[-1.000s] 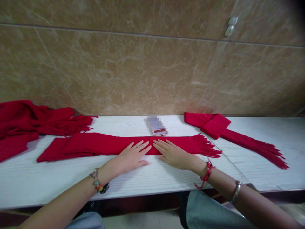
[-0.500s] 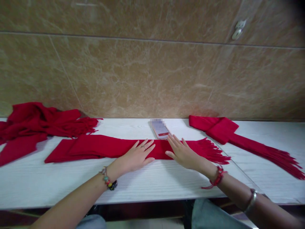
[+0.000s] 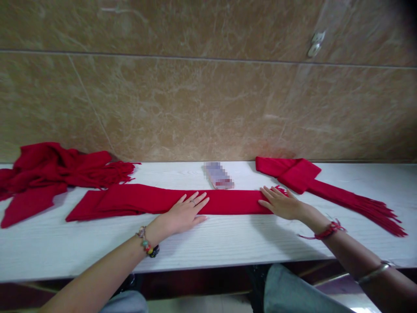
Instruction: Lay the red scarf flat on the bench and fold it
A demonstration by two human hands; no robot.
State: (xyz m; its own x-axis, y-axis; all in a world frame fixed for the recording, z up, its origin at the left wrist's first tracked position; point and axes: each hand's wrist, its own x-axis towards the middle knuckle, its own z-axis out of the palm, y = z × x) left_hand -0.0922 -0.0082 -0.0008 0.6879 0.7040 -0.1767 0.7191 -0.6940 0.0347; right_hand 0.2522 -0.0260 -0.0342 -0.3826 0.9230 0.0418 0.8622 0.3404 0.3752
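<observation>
A long red scarf (image 3: 130, 201), folded into a narrow strip, lies lengthwise on the white table (image 3: 202, 243). Flat on its middle rests my left hand (image 3: 184, 214), fingers spread, with a ring on one finger. My right hand (image 3: 282, 204) lies open near the scarf's right end and covers most of the fringe there. Toward the left, the strip's folded end is wider and its layers are slightly offset.
A crumpled red scarf (image 3: 55, 169) with fringe lies at the back left. At the back right is another red scarf (image 3: 325, 187), folded, its fringe toward the right. A phone (image 3: 219, 176) lies by the marbled wall (image 3: 195, 108), which carries a socket (image 3: 316, 43).
My right hand has slid to the right along the scarf, from near its middle to the fringed end. My left hand stays at about the same spot. The view has shifted slightly.
</observation>
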